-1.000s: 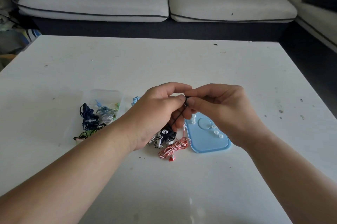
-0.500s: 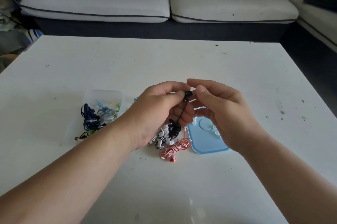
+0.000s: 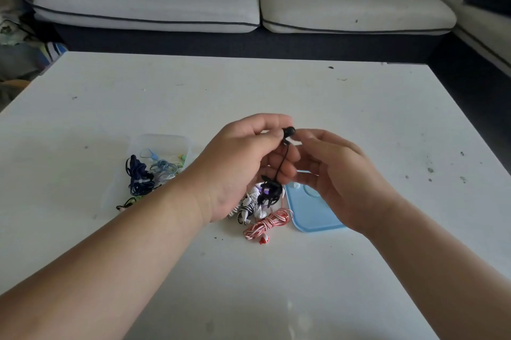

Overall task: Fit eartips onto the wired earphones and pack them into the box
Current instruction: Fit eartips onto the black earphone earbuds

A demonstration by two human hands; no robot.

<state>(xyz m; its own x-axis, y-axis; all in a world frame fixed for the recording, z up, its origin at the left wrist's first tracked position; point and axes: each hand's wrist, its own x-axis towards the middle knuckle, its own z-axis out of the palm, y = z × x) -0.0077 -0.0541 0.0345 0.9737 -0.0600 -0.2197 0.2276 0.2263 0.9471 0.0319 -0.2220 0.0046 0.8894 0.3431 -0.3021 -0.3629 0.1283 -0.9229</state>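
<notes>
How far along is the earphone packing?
Done: several coiled sets lie in the clear box. In hand: the left hand pinches the black earbud, its bundle dangling; the right hand is open beside it. Left: red-white earphones and black-white earphones lie unpacked on the table.

The earphone (image 3: 289, 131) was black. One cable (image 3: 269, 224) was striped red and white. The lid (image 3: 312, 215) was pale blue, the table (image 3: 249, 90) white.
</notes>
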